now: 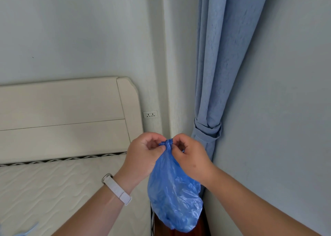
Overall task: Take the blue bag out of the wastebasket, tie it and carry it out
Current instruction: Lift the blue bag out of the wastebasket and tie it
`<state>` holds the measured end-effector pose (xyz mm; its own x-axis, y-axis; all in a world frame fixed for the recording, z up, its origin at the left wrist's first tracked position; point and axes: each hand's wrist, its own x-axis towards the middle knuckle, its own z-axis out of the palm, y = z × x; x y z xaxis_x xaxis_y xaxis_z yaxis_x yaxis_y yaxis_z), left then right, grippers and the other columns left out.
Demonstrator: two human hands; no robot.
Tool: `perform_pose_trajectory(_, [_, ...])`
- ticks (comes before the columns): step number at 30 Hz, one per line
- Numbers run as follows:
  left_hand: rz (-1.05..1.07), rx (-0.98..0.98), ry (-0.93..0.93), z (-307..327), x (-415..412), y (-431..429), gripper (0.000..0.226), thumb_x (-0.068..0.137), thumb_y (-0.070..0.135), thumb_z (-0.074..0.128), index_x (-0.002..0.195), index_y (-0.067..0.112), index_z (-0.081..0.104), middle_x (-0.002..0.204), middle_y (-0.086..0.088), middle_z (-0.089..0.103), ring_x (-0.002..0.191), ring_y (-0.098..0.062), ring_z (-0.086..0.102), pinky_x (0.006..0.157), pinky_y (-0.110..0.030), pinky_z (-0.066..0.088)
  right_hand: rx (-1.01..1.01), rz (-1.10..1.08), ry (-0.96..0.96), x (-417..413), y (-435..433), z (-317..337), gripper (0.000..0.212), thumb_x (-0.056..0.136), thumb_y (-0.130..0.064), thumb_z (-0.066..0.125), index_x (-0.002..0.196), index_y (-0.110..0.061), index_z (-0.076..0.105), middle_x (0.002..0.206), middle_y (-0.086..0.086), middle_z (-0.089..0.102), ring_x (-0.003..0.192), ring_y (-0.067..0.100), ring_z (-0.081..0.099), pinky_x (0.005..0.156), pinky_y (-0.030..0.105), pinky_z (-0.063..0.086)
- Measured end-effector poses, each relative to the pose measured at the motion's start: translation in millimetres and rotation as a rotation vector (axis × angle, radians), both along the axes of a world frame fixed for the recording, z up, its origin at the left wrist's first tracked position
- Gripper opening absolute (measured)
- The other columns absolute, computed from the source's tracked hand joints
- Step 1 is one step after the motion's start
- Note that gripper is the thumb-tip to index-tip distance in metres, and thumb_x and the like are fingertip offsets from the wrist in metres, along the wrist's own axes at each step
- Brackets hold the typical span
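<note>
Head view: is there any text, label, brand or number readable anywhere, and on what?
None readable.
blue bag: plain plastic, no print showing.
wall socket: only plug holes, no lettering visible.
watch strap: plain white, no marking; the dial is turned away.
headboard and curtain: unmarked.

The blue bag (173,196) I'm holding is thin plastic film, crinkled all over and glossy where light catches its folds. The band (117,189) on my left wrist looks like pale woven cloth, matt. The curtain (222,60) is heavy blue fabric with a slubby, rough weave. The headboard (68,110) is cream painted wood, smooth with a soft sheen. The mattress (59,185) is quilted off-white cloth.
</note>
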<state>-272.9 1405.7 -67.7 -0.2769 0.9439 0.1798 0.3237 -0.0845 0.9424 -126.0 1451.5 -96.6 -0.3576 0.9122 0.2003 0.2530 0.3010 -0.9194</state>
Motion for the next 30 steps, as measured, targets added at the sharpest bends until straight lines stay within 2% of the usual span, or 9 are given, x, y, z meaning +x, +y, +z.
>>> perform_pose_trajectory(4, [-0.019, 0.088, 0.347, -3.1, -1.0, 8.3, 0.023, 0.078, 0.0, 0.069, 0.092, 0.018, 0.071, 0.078, 0.005, 0.06, 0.073, -0.008, 0.058, 0.07, -0.016, 0.047, -0.007, -0.005, 0.033, -0.8, 0.6, -0.4, 0.027, 0.087, -0.013, 0.057, 0.07, -0.033, 0.054, 0.061, -0.016, 0.057, 0.053, 0.003, 0.044, 0.054, 0.02, 0.038])
perform_pose_trajectory(7, [-0.029, 0.001, 0.469, -5.3, -1.0, 14.5, 0.006, 0.084, 0.012, 0.064, 0.081, 0.015, 0.068, 0.075, -0.003, 0.061, 0.066, -0.013, 0.055, 0.062, -0.024, 0.044, -0.005, -0.015, 0.035, -0.2, 0.7, -0.8, 0.03, 0.088, -0.011, 0.056, 0.069, -0.035, 0.053, 0.062, -0.014, 0.057, 0.056, 0.004, 0.045, 0.055, 0.021, 0.039])
perform_pose_trajectory(9, [-0.046, -0.03, 0.479, -7.1, -3.1, 14.8, 0.014, 0.086, 0.019, 0.062, 0.073, 0.015, 0.062, 0.068, -0.006, 0.06, 0.058, -0.011, 0.049, 0.056, -0.025, 0.04, 0.005, -0.02, 0.04, 0.7, 1.6, 0.1, 0.029, 0.089, -0.009, 0.055, 0.07, -0.032, 0.053, 0.063, -0.011, 0.056, 0.057, 0.005, 0.046, 0.055, 0.022, 0.04])
perform_pose_trajectory(13, [-0.042, -0.008, 0.338, -5.4, -5.8, 13.4, 0.016, 0.083, 0.02, 0.068, 0.069, 0.015, 0.062, 0.058, 0.006, 0.054, 0.052, -0.003, 0.045, 0.051, -0.015, 0.036, 0.013, -0.022, 0.03, 2.5, 4.0, 1.8, 0.027, 0.089, -0.007, 0.055, 0.072, -0.027, 0.054, 0.061, -0.015, 0.056, 0.054, 0.003, 0.045, 0.053, 0.018, 0.039])
perform_pose_trajectory(16, [-0.043, -0.026, 0.194, -4.2, -5.4, 12.6, 0.01, 0.08, 0.012, 0.071, 0.073, 0.012, 0.064, 0.061, 0.005, 0.056, 0.053, -0.001, 0.046, 0.053, -0.013, 0.038, 0.02, -0.006, 0.01, 2.0, 4.2, 1.3, 0.02, 0.089, -0.009, 0.056, 0.075, -0.023, 0.055, 0.065, -0.01, 0.057, 0.056, 0.006, 0.046, 0.053, 0.022, 0.04])
perform_pose_trajectory(20, [-0.108, -0.078, -0.083, -7.2, -4.1, 6.0, 0.013, 0.083, 0.006, 0.067, 0.078, 0.017, 0.067, 0.065, 0.007, 0.065, 0.059, -0.004, 0.056, 0.056, -0.014, 0.044, 0.014, 0.005, 0.005, 0.2, 2.4, -1.5, 0.016, 0.089, -0.011, 0.056, 0.078, -0.022, 0.057, 0.067, -0.008, 0.059, 0.057, 0.007, 0.047, 0.054, 0.025, 0.041])
perform_pose_trajectory(24, [-0.119, -0.089, -0.357, -11.9, -5.0, -0.7, 0.014, 0.09, 0.006, 0.058, 0.086, 0.011, 0.071, 0.064, 0.003, 0.065, 0.06, -0.007, 0.055, 0.05, -0.016, 0.039, 0.005, 0.004, 0.022, -1.1, 0.3, -3.5, 0.013, 0.089, -0.012, 0.057, 0.079, -0.019, 0.058, 0.065, -0.008, 0.058, 0.057, 0.007, 0.047, 0.053, 0.025, 0.041])
perform_pose_trajectory(27, [-0.088, -0.079, -0.402, -16.3, -8.4, -0.9, 0.017, 0.091, 0.007, 0.057, 0.082, 0.013, 0.071, 0.068, -0.004, 0.063, 0.062, -0.012, 0.054, 0.051, -0.02, 0.038, 0.004, 0.019, 0.01, -3.3, -1.1, -4.0, 0.013, 0.09, -0.012, 0.057, 0.08, -0.021, 0.06, 0.069, -0.005, 0.06, 0.058, 0.007, 0.049, 0.054, 0.024, 0.043])
perform_pose_trajectory(30, [-0.039, -0.062, -0.397, -15.3, -9.8, -1.0, 0.018, 0.091, 0.005, 0.056, 0.078, 0.011, 0.067, 0.064, 0.002, 0.063, 0.057, -0.008, 0.054, 0.048, -0.016, 0.039, 0.027, 0.005, -0.011, -4.9, -0.3, -4.4, 0.017, 0.091, -0.012, 0.057, 0.08, -0.023, 0.062, 0.07, -0.007, 0.06, 0.06, 0.005, 0.051, 0.057, 0.019, 0.044])
